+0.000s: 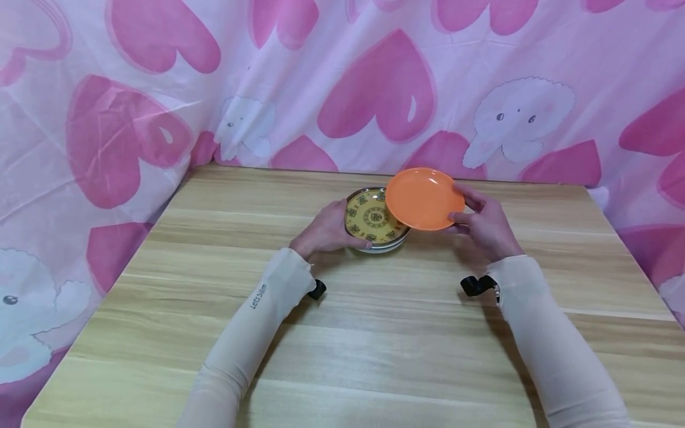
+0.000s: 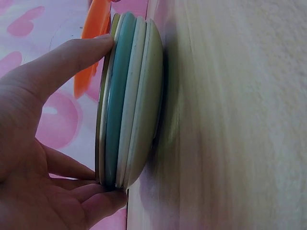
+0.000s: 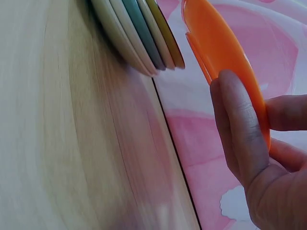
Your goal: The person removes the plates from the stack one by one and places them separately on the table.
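A stack of several plates rests on the table, its rims cream, teal and white in the left wrist view. On top lies a yellow patterned plate with dark motifs and a dark rim. My left hand grips the stack at its left side, thumb at the near rim and fingers round the far side. Pinched at its right edge by my right hand, an orange plate is held above and to the right of the stack, apart from it and overlapping its right part in the head view.
The stack stands toward the far side of the wooden table. Behind the table and along its sides hangs a pink curtain printed with hearts and white cartoon animals. Black straps show at both wrists.
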A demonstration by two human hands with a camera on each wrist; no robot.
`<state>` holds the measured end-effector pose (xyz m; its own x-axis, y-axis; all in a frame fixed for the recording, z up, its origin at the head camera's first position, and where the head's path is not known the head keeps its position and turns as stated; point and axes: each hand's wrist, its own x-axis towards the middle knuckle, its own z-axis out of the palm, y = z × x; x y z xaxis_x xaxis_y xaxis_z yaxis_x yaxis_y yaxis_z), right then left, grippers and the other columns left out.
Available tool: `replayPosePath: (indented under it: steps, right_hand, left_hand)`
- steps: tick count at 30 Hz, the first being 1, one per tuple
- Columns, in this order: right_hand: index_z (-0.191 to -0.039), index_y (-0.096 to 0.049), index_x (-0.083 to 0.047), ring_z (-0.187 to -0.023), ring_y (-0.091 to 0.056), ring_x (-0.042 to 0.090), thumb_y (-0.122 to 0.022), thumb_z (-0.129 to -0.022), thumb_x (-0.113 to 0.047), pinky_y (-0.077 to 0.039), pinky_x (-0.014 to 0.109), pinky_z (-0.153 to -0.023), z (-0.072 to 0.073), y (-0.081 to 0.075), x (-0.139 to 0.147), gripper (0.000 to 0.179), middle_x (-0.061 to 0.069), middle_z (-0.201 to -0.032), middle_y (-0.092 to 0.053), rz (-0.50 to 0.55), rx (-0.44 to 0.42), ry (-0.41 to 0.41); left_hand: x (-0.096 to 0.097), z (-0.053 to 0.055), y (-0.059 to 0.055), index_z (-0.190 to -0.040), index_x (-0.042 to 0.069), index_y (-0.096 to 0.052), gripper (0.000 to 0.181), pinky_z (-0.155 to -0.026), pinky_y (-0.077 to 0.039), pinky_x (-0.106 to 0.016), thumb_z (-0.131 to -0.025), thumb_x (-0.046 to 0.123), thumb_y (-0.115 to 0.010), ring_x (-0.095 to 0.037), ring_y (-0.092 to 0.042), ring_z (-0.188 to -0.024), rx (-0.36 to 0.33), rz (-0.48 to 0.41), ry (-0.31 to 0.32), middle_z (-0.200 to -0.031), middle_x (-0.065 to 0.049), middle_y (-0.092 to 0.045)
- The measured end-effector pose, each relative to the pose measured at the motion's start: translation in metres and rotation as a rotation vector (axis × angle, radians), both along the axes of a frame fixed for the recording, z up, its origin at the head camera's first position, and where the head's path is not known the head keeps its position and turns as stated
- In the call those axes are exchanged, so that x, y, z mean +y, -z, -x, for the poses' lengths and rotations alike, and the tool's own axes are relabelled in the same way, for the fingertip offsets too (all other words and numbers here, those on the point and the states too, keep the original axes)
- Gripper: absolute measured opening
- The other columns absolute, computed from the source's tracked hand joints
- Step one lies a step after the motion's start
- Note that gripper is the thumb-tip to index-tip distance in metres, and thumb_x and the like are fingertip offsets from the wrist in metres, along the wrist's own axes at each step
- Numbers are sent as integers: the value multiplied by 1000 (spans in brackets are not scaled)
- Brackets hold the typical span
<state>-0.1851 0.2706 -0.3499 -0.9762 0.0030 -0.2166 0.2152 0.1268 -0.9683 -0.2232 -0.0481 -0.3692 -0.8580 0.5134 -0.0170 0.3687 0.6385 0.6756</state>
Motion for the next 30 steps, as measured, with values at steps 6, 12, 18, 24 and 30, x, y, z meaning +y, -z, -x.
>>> replayPosePath:
  steps: [6,12,18,24,30]
  right_hand:
    - [-160,-26,-19,-99,-66,3,-57,-96,6,-62,24,-80,0,1,4,76,7,-169,-20,39,-11,9]
    - [-160,-27,-20,-98,-67,3,-57,-96,5,-62,24,-81,-2,1,8,75,7,-169,-19,31,-22,24]
    - [-160,-25,-20,-94,-68,4,-56,-96,7,-62,24,-80,-3,1,14,76,7,-170,-19,41,-41,39]
    - [-160,-26,-25,-94,-68,5,-57,-97,4,-61,23,-84,2,-3,24,76,5,-169,-21,50,-53,72]
    - [-160,-26,-27,-93,-67,1,-57,-97,4,-61,24,-84,-5,2,35,77,4,-169,-21,90,-85,108]
  left_hand:
    - [0,0,1,-153,12,-37,108,-111,-46,-44,-64,35,-94,-25,-57,-118,9,-10,6,-128,-9,-61]
    - [1,-2,1,-154,13,-36,109,-113,-44,-45,-63,35,-94,-26,-56,-121,8,-11,4,-131,-9,-60]
    - [0,-2,-1,-153,13,-36,109,-114,-43,-46,-64,36,-94,-26,-56,-123,-24,15,7,-133,-9,-60]
    - [2,6,-8,-152,12,-38,106,-111,-45,-45,-65,33,-94,-25,-57,-120,0,-18,6,-130,-9,-61]
    - [1,3,-7,-153,12,-38,107,-114,-42,-46,-64,31,-95,-26,-56,-123,-32,-36,15,-133,-10,-61]
